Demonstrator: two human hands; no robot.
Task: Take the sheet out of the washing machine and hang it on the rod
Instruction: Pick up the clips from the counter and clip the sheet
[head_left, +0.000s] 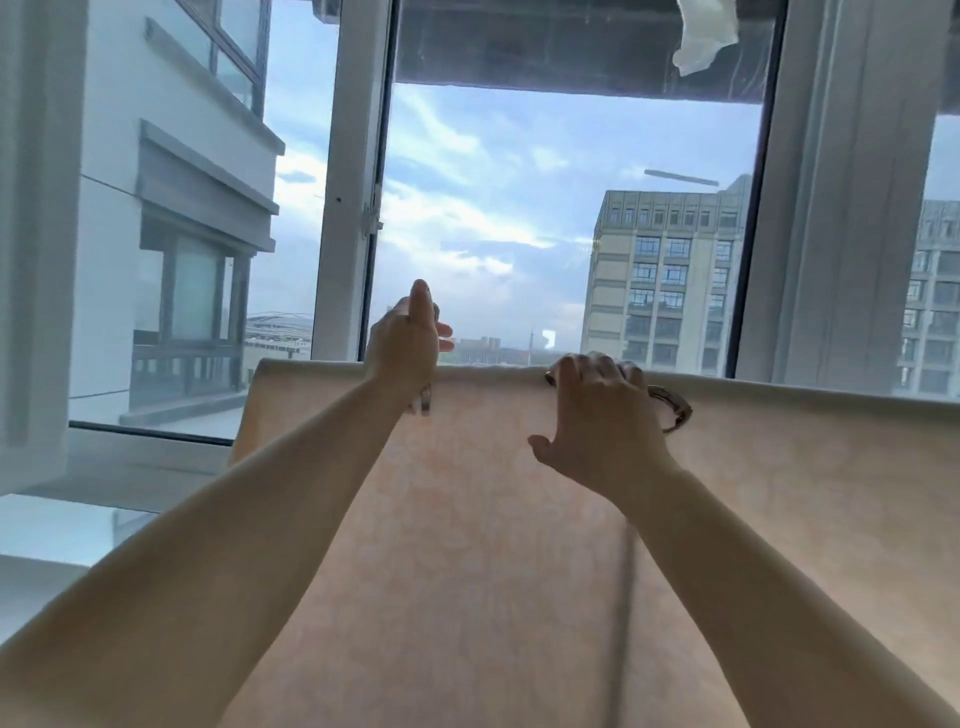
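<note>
Pale peach cloth, thin and matte with a faint mottled pattern: the sheet (493, 519), draped over a straight horizontal line that must be the rod, itself hidden under the fold. Hangs flat and smooth toward the near side, filling the lower middle and right of the head view; one soft vertical crease right of centre. Top edge rounded where the fabric bends over, left edge ending just left of the left forearm.

Left hand (408, 345) raised just above that top edge, fingers mostly straight and loosely spread, thumb pointing up; contact with the cloth hard to tell. Small shiny metal piece at the left wrist, blurred.

Right hand (597, 415) on the top fold, fingers curled over the edge and gripping the sheet, thumb stuck out to the left. Gold-toned bracelet (672, 408), a rounded band, beside that hand on the right.

Far side: white window frame (348, 182) with smooth glossy bars, glass panes, cloudy blue sky. Beige blocky building (670, 280) with rows of square windows, far right. White crumpled scrap (701, 36) near the top.
</note>
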